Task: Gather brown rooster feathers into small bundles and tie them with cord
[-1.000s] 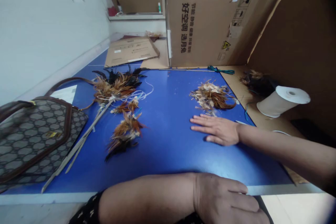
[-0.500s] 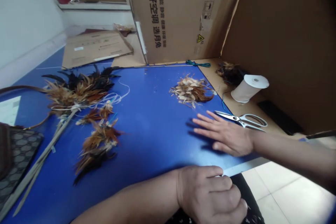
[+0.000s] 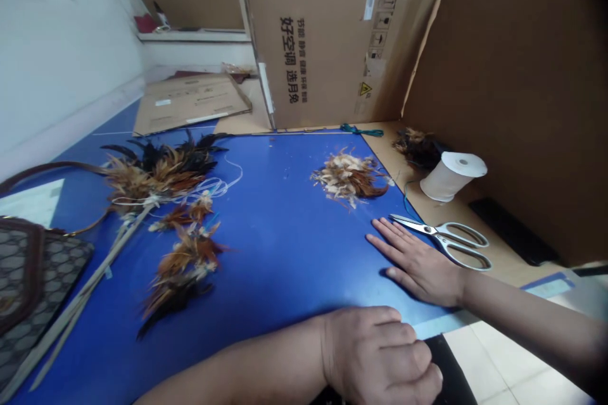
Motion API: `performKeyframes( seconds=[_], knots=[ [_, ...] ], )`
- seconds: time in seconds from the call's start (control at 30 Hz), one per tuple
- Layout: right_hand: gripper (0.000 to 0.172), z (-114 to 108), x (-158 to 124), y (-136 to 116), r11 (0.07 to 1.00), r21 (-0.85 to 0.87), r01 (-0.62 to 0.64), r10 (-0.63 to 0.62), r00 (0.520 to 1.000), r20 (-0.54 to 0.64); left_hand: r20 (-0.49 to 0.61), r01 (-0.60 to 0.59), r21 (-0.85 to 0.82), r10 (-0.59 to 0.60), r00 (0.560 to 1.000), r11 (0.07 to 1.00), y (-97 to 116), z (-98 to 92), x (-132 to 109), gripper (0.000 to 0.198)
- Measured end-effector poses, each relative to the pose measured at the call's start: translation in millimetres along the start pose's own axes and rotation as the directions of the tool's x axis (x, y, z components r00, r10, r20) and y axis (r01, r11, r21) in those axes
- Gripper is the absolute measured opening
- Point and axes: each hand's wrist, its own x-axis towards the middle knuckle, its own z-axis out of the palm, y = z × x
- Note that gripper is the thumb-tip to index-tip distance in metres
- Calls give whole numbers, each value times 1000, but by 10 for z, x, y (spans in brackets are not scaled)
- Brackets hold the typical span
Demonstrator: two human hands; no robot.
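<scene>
My right hand (image 3: 420,272) lies palm down over the blue tabletop (image 3: 285,253), fingers spread and holding nothing. Just beyond it is a pair of scissors (image 3: 439,232) with silver handles, its blades slightly parted. My left hand (image 3: 380,351) is curled into a fist at the near table edge; its inside is hidden, so whether it grips anything does not show. Ahead of the right hand sits a loose pile of cream and brown feathers (image 3: 349,176). To the left are small tied brown feather bunches (image 3: 190,253) and a larger dark feather bundle (image 3: 156,168) with white string (image 3: 213,186).
A white spool (image 3: 453,176) and a black flat object (image 3: 510,231) stand by the cardboard wall (image 3: 503,76) at right. A cardboard box panel (image 3: 332,38) closes off the back. Long pale stalks (image 3: 85,291) and a patterned bag (image 3: 61,285) occupy the left.
The view has tilted up, so the table sits lower in the picture. My right hand has shifted right, nearer the scissors, whose lower handle now shows clear of the wrist. The left fist stays closed.
</scene>
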Motion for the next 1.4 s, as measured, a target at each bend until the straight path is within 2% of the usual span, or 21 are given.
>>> performKeyframes(
  seconds=[0.1,0.17,0.27,0.33,0.37,0.4,0.43,0.53,0.57,0.6,0.67,0.73,0.83,0.87,0.93,1.0,1.07,1.13,1.2,1.33,1.4],
  knots=[
    [67,62,462,72,1000,-15,17,-18,997,-72,72,63,35,-66,995,997,-67,-47,-30,15],
    [60,104,734,87,1000,-9,18,-19,987,-158,107,168,62,-173,979,984,-146,-123,-77,20],
    [44,139,1049,108,998,2,-66,63,939,-338,33,386,73,-389,921,920,-295,-277,-157,27],
    [39,135,1191,152,988,-1,-154,138,891,-433,-62,516,40,-513,856,856,-400,-365,-208,30],
    [38,127,1244,187,982,-10,-188,162,873,-460,-114,583,10,-578,808,813,-451,-393,-233,31],
    [37,119,1287,229,976,-26,-214,177,862,-475,-167,654,-35,-650,742,756,-501,-409,-260,29],
    [37,113,1322,275,973,-46,-228,179,859,-479,-214,725,-92,-725,655,682,-549,-413,-290,26],
    [38,122,1392,405,975,-95,-203,139,880,-455,-261,866,-296,-906,332,402,-677,-373,-389,20],
    [37,133,1408,435,978,-97,-184,122,883,-453,-251,880,-347,-936,246,324,-711,-355,-421,20],
    [34,145,1423,453,982,-90,-164,105,882,-459,-238,885,-384,-954,180,263,-741,-339,-448,21],
    [28,159,1455,456,991,-56,-121,79,871,-485,-220,881,-433,-970,100,189,-787,-320,-482,23],
    [21,145,1495,412,996,6,-88,78,850,-522,-209,869,-473,-977,48,144,-819,-316,-487,25],
    [12,77,1570,277,984,175,-32,133,782,-609,-189,838,-540,-981,-30,79,-856,-319,-461,30],
    [11,54,1596,219,969,248,6,156,764,-626,-183,826,-561,-982,-54,59,-867,-320,-450,31],
    [13,28,1637,97,910,402,97,192,761,-620,-179,799,-601,-979,-96,31,-893,-324,-435,35],
    [17,40,1655,-20,824,548,145,233,795,-560,-189,770,-638,-973,-134,18,-921,-329,-434,38],
    [18,83,1646,-119,744,658,118,278,841,-465,-202,743,-669,-965,-170,9,-950,-336,-451,43],
    [19,131,1619,-192,700,710,74,287,881,-376,-196,724,-690,-962,-188,-1,-973,-342,-481,46],
    [20,161,1589,-243,694,717,71,260,904,-341,-188,731,-682,-968,-164,8,-986,-346,-517,42],
    [17,162,1552,-282,735,663,142,170,908,-383,-219,796,-599,-974,-62,84,-972,-359,-553,24],
    [14,168,1542,-263,787,593,169,123,899,-419,-238,794,-601,-969,-72,88,-959,-381,-542,25]
  ],
)
